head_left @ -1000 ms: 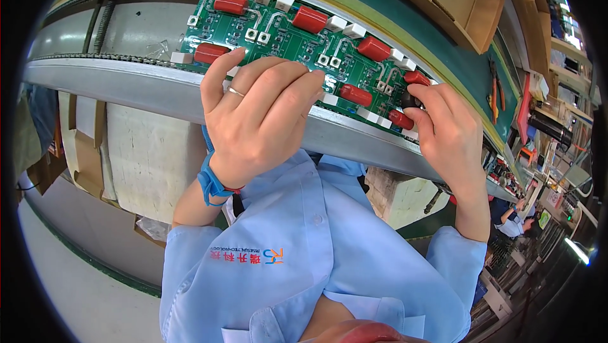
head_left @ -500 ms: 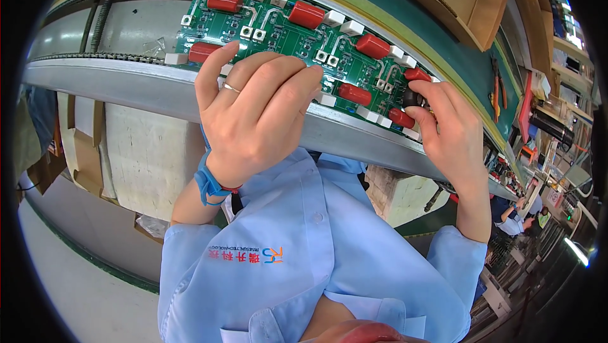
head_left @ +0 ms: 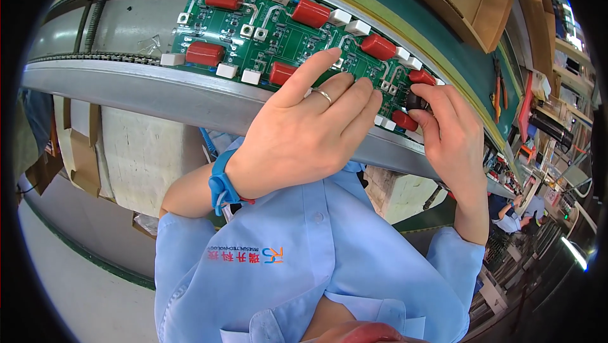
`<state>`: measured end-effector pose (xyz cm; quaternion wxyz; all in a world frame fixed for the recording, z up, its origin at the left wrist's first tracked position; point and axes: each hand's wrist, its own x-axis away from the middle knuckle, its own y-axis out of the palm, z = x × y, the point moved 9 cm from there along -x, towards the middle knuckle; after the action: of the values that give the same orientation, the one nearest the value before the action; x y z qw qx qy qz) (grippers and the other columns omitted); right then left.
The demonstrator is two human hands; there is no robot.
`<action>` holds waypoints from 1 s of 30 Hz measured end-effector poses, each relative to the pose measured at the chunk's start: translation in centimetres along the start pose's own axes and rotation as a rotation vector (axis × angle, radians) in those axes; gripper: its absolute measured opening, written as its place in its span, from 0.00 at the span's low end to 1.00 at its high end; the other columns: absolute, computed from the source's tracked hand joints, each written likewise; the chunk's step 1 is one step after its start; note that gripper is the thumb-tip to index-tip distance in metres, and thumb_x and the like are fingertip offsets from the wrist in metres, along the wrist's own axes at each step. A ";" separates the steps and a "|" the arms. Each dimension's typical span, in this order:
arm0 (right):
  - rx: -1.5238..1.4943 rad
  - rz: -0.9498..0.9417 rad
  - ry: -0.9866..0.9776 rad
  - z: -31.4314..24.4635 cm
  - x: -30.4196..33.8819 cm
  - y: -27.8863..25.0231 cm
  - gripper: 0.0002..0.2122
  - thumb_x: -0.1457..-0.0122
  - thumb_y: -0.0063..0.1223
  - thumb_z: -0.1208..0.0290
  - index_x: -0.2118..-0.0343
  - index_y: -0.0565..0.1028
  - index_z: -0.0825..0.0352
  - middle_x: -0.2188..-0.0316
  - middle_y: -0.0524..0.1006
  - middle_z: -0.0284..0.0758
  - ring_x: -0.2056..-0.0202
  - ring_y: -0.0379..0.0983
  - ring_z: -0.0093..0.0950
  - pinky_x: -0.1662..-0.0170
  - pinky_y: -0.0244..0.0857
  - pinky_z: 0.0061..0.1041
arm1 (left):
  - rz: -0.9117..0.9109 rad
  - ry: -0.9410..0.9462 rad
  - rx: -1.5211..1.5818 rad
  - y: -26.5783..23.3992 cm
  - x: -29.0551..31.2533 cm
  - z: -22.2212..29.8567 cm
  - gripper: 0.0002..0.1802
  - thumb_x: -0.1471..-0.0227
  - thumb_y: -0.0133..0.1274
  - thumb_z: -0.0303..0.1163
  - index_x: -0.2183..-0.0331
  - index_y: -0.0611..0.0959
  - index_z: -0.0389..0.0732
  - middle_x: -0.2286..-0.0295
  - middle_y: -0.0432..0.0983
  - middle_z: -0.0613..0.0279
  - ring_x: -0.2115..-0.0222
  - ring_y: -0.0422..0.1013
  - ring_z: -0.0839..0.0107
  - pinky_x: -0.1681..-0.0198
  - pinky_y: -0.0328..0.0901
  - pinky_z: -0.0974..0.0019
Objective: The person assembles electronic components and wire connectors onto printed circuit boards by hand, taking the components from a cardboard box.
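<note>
green circuit board (head_left: pixel 285 33), red capacitors, flat on conveyor rail (head_left: pixel 139 93).

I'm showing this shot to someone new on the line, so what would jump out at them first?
The long green circuit board across the top, studded with red block components and small white ones, lying along a grey metal conveyor rail. Next, the hands: the left hand, with a ring and a blue wrist strap, rests fingers-down on the board's middle, while the right hand pinches a small dark part at the board's right end.

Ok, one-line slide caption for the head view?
Left hand rests on a green circuit board with red capacitors while right hand pinches a small black component at its edge.
</note>
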<state>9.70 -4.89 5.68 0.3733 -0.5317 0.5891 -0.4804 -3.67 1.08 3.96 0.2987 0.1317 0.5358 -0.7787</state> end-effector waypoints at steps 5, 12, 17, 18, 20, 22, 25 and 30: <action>0.084 -0.019 -0.001 0.0 0.0 0.6 0.14 0.50 0.62 0.79 0.59 0.76 0.66 0.68 0.74 0.37 0.69 0.75 0.37 0.68 0.70 0.33 | -0.012 0.024 -0.015 0.3 -0.2 0.3 0.15 0.59 0.59 0.27 0.64 0.85 0.39 0.65 0.79 0.62 0.63 0.77 0.68 0.44 0.62 0.52; 0.107 -0.051 -0.052 -0.5 -0.5 0.4 0.16 0.52 0.60 0.83 0.58 0.76 0.67 0.70 0.75 0.39 0.70 0.74 0.40 0.67 0.67 0.34 | -0.010 0.027 0.002 0.4 -0.4 0.1 0.14 0.62 0.59 0.27 0.67 0.85 0.39 0.65 0.79 0.63 0.64 0.76 0.69 0.42 0.59 0.50; 0.098 -0.098 -0.041 -0.8 -1.3 0.1 0.15 0.53 0.60 0.83 0.59 0.77 0.67 0.71 0.75 0.39 0.71 0.74 0.40 0.68 0.67 0.34 | 0.009 -0.005 0.018 0.4 -0.3 -0.1 0.14 0.64 0.58 0.27 0.68 0.85 0.40 0.66 0.79 0.64 0.64 0.75 0.69 0.42 0.57 0.49; 0.098 -0.097 -0.032 -0.8 -1.3 0.1 0.15 0.53 0.61 0.82 0.60 0.78 0.67 0.71 0.75 0.39 0.71 0.74 0.39 0.68 0.67 0.34 | 0.008 -0.005 0.013 0.5 -0.3 -0.1 0.14 0.64 0.58 0.27 0.68 0.85 0.41 0.66 0.79 0.64 0.64 0.75 0.69 0.42 0.57 0.49; 0.096 -0.101 -0.040 -0.8 -1.6 0.1 0.15 0.53 0.61 0.82 0.60 0.78 0.67 0.71 0.75 0.39 0.71 0.74 0.39 0.68 0.67 0.34 | 0.006 -0.007 0.013 0.6 -0.3 -0.1 0.14 0.64 0.58 0.28 0.68 0.85 0.41 0.67 0.79 0.65 0.65 0.75 0.69 0.42 0.57 0.49; 0.092 -0.102 -0.048 -0.7 -1.6 0.1 0.14 0.53 0.61 0.82 0.60 0.78 0.67 0.71 0.75 0.39 0.71 0.74 0.39 0.69 0.67 0.34 | 0.015 -0.003 -0.007 0.6 -0.2 -0.1 0.14 0.65 0.58 0.28 0.69 0.86 0.41 0.67 0.79 0.65 0.65 0.75 0.70 0.42 0.57 0.49; 0.097 -0.092 -0.102 -1.1 -1.5 0.2 0.15 0.53 0.61 0.82 0.60 0.78 0.67 0.71 0.76 0.39 0.71 0.74 0.39 0.68 0.67 0.34 | 0.010 -0.001 0.006 0.6 -0.2 0.0 0.14 0.65 0.58 0.28 0.69 0.86 0.41 0.67 0.79 0.65 0.65 0.75 0.70 0.42 0.57 0.49; 0.128 -0.122 -0.043 -0.5 -1.1 0.5 0.15 0.53 0.63 0.80 0.60 0.76 0.67 0.69 0.76 0.38 0.71 0.75 0.38 0.68 0.70 0.33 | 0.017 0.008 0.013 0.6 -0.1 0.1 0.14 0.65 0.58 0.28 0.69 0.86 0.41 0.67 0.79 0.65 0.65 0.75 0.70 0.41 0.56 0.49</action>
<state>9.29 -3.74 5.22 0.3894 -0.5518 0.5156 -0.5272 -3.18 0.93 3.60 0.3023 0.1411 0.5307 -0.7791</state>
